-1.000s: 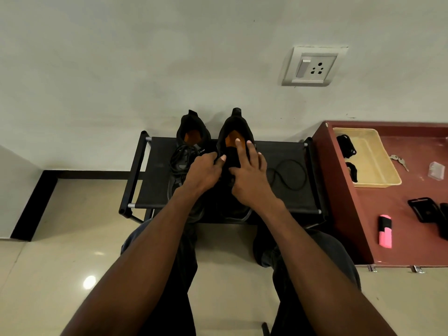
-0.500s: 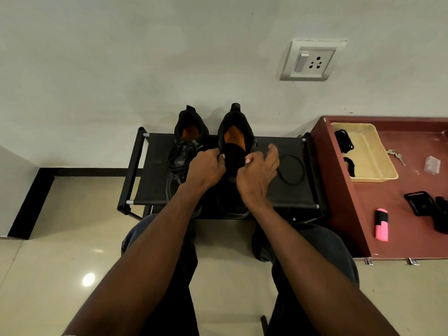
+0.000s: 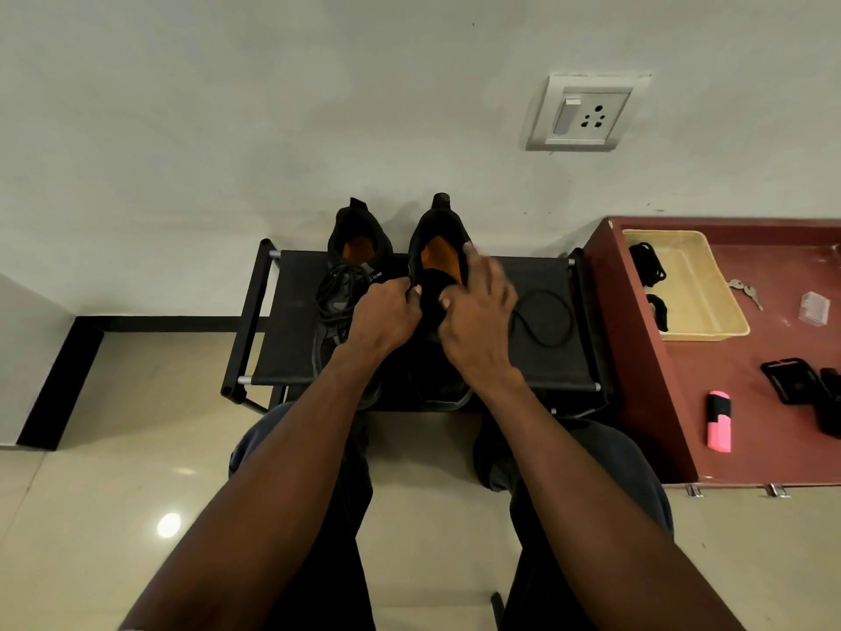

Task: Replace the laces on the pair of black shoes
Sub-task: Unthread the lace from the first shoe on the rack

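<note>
Both hands' fingers grasp the right shoe [image 3: 438,248]; the left shoe's [image 3: 359,248] tongue label is unreadable.

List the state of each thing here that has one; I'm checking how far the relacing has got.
right shoe: upright on rack, no lace visible, both hands on its tongue
left shoe: upright, lace loose and bunched
loose lace: coiled on rack, unthreaded
left hand: pinching the tongue area
right hand: resting over the opening, grip unclear
tray: holds dark laces
</note>
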`<state>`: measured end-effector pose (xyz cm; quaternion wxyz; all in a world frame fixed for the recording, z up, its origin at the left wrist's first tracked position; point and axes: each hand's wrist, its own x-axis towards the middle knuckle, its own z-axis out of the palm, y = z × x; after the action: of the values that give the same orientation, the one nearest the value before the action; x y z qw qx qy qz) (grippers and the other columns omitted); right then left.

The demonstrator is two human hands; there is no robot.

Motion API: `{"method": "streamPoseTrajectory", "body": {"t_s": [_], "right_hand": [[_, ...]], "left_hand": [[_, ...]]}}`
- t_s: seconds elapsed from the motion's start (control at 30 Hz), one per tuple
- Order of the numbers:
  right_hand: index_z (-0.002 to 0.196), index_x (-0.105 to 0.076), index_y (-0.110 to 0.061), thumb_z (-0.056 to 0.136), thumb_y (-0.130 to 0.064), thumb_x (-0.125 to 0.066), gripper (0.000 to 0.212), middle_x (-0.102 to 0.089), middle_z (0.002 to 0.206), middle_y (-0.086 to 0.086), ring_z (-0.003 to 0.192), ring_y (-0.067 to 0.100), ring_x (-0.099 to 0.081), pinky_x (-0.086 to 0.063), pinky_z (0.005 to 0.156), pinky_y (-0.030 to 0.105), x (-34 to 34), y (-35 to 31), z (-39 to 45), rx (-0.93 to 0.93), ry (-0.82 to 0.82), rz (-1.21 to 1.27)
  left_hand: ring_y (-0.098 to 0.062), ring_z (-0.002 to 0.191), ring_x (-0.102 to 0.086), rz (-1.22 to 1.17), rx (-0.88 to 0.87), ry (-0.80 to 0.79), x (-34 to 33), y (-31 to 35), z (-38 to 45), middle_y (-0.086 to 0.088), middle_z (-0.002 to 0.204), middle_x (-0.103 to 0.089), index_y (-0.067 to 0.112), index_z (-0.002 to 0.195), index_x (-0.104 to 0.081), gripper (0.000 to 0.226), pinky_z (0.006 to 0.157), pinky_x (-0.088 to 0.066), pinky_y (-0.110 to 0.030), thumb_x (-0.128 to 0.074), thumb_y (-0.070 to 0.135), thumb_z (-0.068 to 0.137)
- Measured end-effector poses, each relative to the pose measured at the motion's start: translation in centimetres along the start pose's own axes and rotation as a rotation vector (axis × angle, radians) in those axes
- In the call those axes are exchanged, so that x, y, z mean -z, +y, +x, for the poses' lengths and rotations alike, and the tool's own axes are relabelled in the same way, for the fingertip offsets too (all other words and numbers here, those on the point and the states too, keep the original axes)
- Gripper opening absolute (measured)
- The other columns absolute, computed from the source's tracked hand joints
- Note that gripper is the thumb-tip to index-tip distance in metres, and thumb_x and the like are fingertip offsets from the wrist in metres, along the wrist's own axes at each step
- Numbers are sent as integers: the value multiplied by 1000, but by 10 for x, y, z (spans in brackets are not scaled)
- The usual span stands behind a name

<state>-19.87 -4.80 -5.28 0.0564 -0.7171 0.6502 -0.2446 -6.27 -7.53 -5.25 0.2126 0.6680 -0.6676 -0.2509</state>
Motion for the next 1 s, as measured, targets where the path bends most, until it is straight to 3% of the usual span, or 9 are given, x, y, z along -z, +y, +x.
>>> {"method": "streamPoseTrajectory", "body": {"t_s": [0.1,0.2,0.3,0.4,0.6,0.7,0.83,0.93,1.0], "right_hand": [[89,-69,-6,86,1,-54,17,-37,153,14,142,33,-29,-27,111,50,15,12,15,-387,274,236],[107,-68,-7,88,-1,-52,26,-30,155,11,143,33,-25,-25,111,46,24,17,23,-730,187,409],[121,-65,-11,79,2,-56,45,-25,160,14,147,35,-16,-23,113,53,22,14,19,-367,99,224],[114,-71,-18,79,-7,-58,39,-15,165,10,151,36,-4,-14,115,56,15,3,11,1,-176,38],[109,-70,-17,88,-17,-61,23,-4,167,9,152,35,5,-7,118,55,4,0,1,123,-329,-207],[93,-71,-13,84,-8,-60,15,-23,162,11,150,33,-13,-13,116,53,10,3,8,26,-143,-47],[97,-71,-2,89,4,-58,17,-48,143,15,131,30,-47,-39,111,37,36,39,34,-500,443,337],[109,-69,-3,93,0,-56,21,-45,144,12,131,28,-45,-39,110,37,44,62,40,-764,455,422],[117,-68,-8,92,-2,-58,27,-39,151,12,140,29,-35,-33,113,39,42,56,37,-656,410,298]], "left_hand": [[-22,64,-50,29,-18,3,1,-1,-1,-1,68,-50,12,76,-47,31,56,-31,-31,-46,27,103],[-21,65,-50,18,-22,-9,-2,2,-2,1,69,-50,12,77,-48,31,57,-30,-31,-46,28,103],[-23,66,-52,-1,-16,2,-4,4,-2,0,69,-51,14,75,-47,32,60,-33,-31,-46,28,103],[-25,68,-52,-7,-11,5,-4,5,-2,-2,72,-53,16,75,-46,31,61,-34,-32,-46,27,103],[-24,67,-50,8,-13,8,-5,5,-2,0,69,-51,19,72,-43,32,62,-35,-32,-46,27,103],[-24,67,-51,31,-14,20,-3,2,-2,-3,74,-54,15,78,-48,28,62,-35,-32,-45,27,103],[-23,69,-52,49,-10,31,1,-3,-1,-2,74,-54,11,81,-51,28,63,-36,-33,-44,27,103],[-20,65,-48,42,-11,27,0,-2,-2,1,71,-50,11,82,-50,28,61,-33,-32,-44,27,104],[-18,62,-46,42,-13,28,-2,-1,-1,3,69,-48,12,80,-49,29,56,-29,-32,-44,28,104]]}}
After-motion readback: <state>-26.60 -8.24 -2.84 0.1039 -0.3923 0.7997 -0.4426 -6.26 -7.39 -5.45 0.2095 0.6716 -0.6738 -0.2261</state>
